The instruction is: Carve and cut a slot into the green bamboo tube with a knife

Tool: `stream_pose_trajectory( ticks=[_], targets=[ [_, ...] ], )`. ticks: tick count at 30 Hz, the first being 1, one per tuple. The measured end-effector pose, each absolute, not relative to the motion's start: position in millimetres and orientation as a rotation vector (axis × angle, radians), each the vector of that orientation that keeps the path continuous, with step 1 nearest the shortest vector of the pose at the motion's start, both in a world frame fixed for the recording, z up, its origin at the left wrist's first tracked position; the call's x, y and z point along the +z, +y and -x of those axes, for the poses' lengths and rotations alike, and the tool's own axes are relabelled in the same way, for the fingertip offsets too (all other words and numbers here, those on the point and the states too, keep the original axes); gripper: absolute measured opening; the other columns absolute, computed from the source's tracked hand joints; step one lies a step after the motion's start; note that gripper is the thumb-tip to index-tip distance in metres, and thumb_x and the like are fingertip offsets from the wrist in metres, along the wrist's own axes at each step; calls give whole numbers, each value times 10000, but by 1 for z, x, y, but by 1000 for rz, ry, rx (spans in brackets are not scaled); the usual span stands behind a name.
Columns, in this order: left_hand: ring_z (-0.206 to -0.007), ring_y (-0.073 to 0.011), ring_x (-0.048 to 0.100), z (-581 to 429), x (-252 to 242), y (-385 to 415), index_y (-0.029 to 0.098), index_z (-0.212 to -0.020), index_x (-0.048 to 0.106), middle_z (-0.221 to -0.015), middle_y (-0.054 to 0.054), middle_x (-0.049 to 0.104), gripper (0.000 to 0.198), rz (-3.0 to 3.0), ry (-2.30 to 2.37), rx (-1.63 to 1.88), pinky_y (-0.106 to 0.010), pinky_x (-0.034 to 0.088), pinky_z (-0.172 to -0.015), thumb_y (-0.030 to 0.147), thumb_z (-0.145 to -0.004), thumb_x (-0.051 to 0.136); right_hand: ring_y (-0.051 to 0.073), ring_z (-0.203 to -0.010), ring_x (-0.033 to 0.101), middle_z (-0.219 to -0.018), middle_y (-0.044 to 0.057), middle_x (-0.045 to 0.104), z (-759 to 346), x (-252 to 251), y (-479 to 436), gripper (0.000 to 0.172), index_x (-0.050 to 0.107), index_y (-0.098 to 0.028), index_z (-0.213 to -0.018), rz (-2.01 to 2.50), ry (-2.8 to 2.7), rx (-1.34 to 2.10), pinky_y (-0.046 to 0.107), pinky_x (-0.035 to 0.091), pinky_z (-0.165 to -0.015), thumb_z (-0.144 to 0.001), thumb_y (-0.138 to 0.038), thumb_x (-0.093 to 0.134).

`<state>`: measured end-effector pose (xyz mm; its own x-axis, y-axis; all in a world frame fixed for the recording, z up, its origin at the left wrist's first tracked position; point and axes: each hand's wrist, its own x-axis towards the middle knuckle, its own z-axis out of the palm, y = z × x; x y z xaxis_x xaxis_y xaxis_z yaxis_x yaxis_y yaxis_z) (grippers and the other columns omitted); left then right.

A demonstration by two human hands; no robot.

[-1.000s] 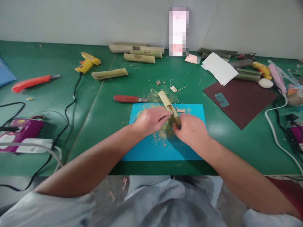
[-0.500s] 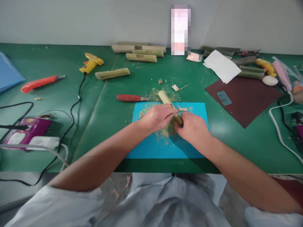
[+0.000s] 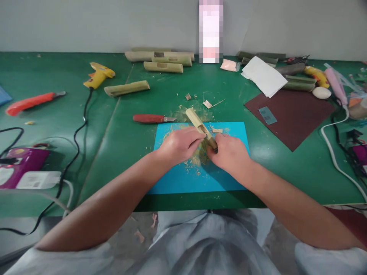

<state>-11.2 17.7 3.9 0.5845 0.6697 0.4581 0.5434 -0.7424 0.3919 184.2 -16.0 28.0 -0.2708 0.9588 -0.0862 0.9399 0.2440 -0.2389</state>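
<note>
My left hand [image 3: 177, 145] is closed round a short bamboo tube [image 3: 195, 119] that slants up and to the left over a blue mat [image 3: 226, 179]. My right hand [image 3: 229, 154] is closed at the tube's near end, gripping a small dark tool that I cannot make out. The tube has a rectangular slot cut in its side. Bamboo shavings and dust lie on the mat under both hands. A red-handled carving knife [image 3: 153, 118] lies on the green table just left of the mat.
Several cut bamboo pieces [image 3: 163, 67] lie at the back, one more bamboo piece [image 3: 127, 88] to the left. A yellow glue gun [image 3: 99, 75], an orange cutter [image 3: 30, 102], a purple device [image 3: 20, 168] with cables sit left. Dark sandpaper sheet [image 3: 292, 114], white paper [image 3: 263, 76], tools lie right.
Both hands stay on the bamboo tube with only small shifts. The view has swung slightly, so the table's things sit a little further left than half a second ago.
</note>
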Motion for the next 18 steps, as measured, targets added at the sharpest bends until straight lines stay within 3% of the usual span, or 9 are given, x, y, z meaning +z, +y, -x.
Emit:
stream_pose_trajectory(
  ticks=[18],
  targets=[
    [-867,-177,726,11,4,18,174,-1029,715,-946,-74,757,219,-2636,979,868,-277,577,-750,194,-1004,499,222,-749,672,-899,109,742,-185,30,-16,228,650,-183,-956,1880,-2408,409,323,341,-591,-932,-367,518]
  ],
)
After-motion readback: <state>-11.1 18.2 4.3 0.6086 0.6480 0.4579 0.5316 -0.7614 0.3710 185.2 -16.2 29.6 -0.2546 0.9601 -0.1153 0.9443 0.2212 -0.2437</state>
